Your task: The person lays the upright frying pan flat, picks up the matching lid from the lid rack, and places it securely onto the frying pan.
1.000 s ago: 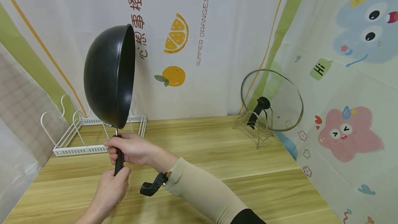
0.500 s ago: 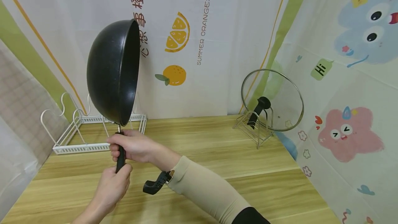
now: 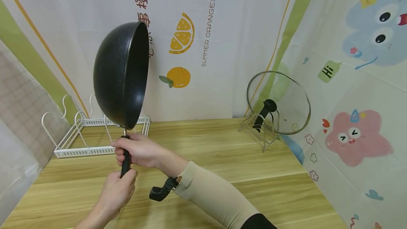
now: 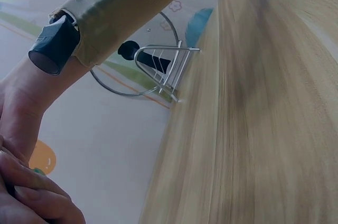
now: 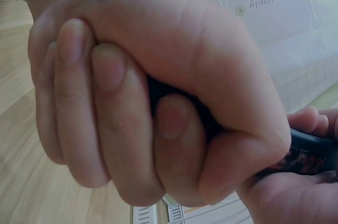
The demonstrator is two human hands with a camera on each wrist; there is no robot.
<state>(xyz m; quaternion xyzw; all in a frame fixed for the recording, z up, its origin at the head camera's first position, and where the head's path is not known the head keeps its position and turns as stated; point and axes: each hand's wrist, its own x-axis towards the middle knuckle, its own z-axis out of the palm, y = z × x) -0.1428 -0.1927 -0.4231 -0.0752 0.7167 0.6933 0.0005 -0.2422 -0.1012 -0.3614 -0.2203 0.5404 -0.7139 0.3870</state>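
Observation:
A black wok (image 3: 117,75) is held on edge above the table, its handle down and its hollow side facing right. Both hands grip its black handle (image 3: 125,163). My right hand (image 3: 141,150) wraps the upper part, close under the bowl; in the right wrist view its curled fingers (image 5: 124,123) close around the handle. Below it, my left hand (image 3: 117,190) holds the handle's lower end, thumb pointing up along it. In the left wrist view only the left fingers (image 4: 37,192) show, at the lower left corner.
Behind the wok stands a white rack (image 3: 82,152) with curved hoops on the wooden table (image 3: 206,151). At the back right a glass lid with a black handle (image 3: 264,114) leans upright in a small wire stand (image 3: 264,140). Printed cloth walls enclose the table.
The wok and both hands have shifted slightly to the right, and the bowl's opening shows a little more. The grip on the handle is unchanged.

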